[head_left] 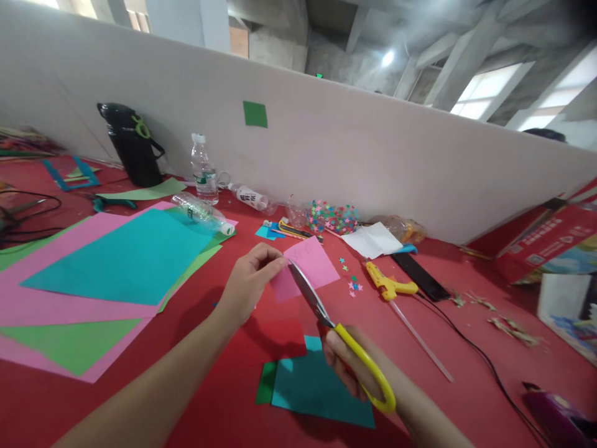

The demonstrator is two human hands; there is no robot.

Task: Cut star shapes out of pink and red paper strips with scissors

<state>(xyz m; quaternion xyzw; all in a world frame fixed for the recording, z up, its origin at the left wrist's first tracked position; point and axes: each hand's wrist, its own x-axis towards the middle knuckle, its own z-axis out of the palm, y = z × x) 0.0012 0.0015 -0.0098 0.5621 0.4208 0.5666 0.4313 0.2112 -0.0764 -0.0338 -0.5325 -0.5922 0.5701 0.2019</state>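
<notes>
Between thumb and fingers, my left hand (252, 277) pinches the left edge of a small pink paper square (314, 264). My right hand (347, 364) grips a pair of scissors (321, 305) with yellow handles, its blades pointing up and left. Their tips lie right by my left fingertips at the paper's edge; I cannot tell whether they touch the paper. Under my right hand lies a teal paper sheet (312, 392) with a green piece (265, 382) beneath it. A red paper sheet (275, 342) lies between my forearms.
Large coloured sheets (121, 261) cover the left side. Plastic bottles (204, 171), a black flask (133, 146) and a yellow cutter knife (293, 230) stand or lie toward the white partition (354, 149). A yellow glue gun (387, 283), its cord, a black phone (420, 274) and small stars (353, 286) lie right.
</notes>
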